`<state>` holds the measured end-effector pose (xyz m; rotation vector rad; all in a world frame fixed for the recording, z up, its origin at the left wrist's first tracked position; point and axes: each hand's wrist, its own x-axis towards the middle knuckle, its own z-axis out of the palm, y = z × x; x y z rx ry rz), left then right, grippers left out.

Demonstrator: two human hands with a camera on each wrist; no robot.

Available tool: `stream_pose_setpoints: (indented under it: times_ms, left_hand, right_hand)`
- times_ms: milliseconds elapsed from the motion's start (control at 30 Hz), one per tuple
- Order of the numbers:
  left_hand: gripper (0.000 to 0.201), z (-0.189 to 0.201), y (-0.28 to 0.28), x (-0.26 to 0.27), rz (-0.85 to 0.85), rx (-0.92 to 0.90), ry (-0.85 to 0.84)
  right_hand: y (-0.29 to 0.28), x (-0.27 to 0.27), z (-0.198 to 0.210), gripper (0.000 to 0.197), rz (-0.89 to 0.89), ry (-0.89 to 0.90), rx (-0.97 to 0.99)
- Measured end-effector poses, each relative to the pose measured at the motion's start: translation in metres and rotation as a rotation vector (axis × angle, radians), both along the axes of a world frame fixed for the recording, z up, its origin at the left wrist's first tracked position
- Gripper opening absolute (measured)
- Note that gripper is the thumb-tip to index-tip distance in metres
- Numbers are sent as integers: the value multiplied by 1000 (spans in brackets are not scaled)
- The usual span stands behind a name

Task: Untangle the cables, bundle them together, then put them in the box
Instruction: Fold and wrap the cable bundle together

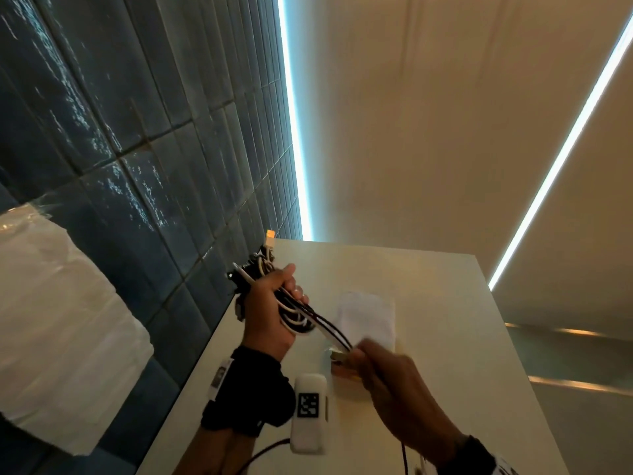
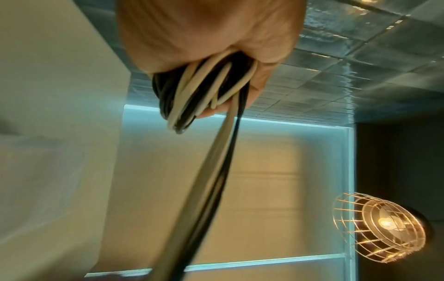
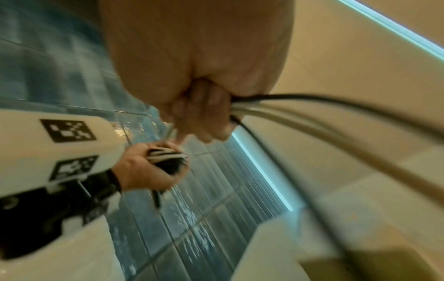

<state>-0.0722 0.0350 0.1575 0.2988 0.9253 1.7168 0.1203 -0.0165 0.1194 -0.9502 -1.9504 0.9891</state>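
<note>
My left hand point(image 1: 267, 313) is raised over the white table point(image 1: 428, 337) and grips a coiled bundle of black and white cables point(image 1: 296, 318). Plug ends point(image 1: 270, 236) stick out above that fist. Two or three strands point(image 1: 334, 330) run taut from the coil to my right hand point(image 1: 387, 371), which pinches their ends. In the left wrist view the coil point(image 2: 192, 91) sits inside curled fingers and the strands point(image 2: 211, 171) stretch away. The right wrist view shows my right fingers point(image 3: 204, 116) curled round black and white strands point(image 3: 324, 116), with the left hand point(image 3: 139, 167) beyond. The box cannot be clearly made out.
A white sheet or pouch point(image 1: 366, 317) lies on the table behind my hands, and a small tan object point(image 1: 342, 373) sits half hidden under the right hand. A dark blue tiled wall point(image 1: 137, 149) runs along the table's left edge. A caged lamp point(image 2: 377, 228) glows in the left wrist view.
</note>
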Motion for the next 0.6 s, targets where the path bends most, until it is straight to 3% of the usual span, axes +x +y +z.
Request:
stream_pose_setpoints:
  times_ms: [67, 133, 200, 233, 367, 500, 600]
  left_hand:
    - [32, 11, 2, -8, 37, 59, 50]
    - [34, 15, 2, -10, 43, 95, 85]
    - [33, 14, 0, -6, 36, 116, 99]
    - [32, 12, -2, -3, 25, 127, 101]
    - [27, 6, -7, 19, -70, 174, 108]
    - [28, 5, -7, 37, -59, 206, 173]
    - [24, 5, -4, 35, 11, 111, 282]
  right_hand:
    - [-4, 18, -28, 43, 67, -1, -237]
    - [-5, 34, -53, 51, 196, -150, -467]
    - [3, 46, -67, 31, 314, -316, -493]
    - [7, 48, -63, 22, 309, -290, -489]
    - [23, 24, -12, 40, 219, 172, -568]
    - [21, -8, 15, 55, 230, 338, -628]
    - [14, -10, 18, 51, 200, 430, -697]
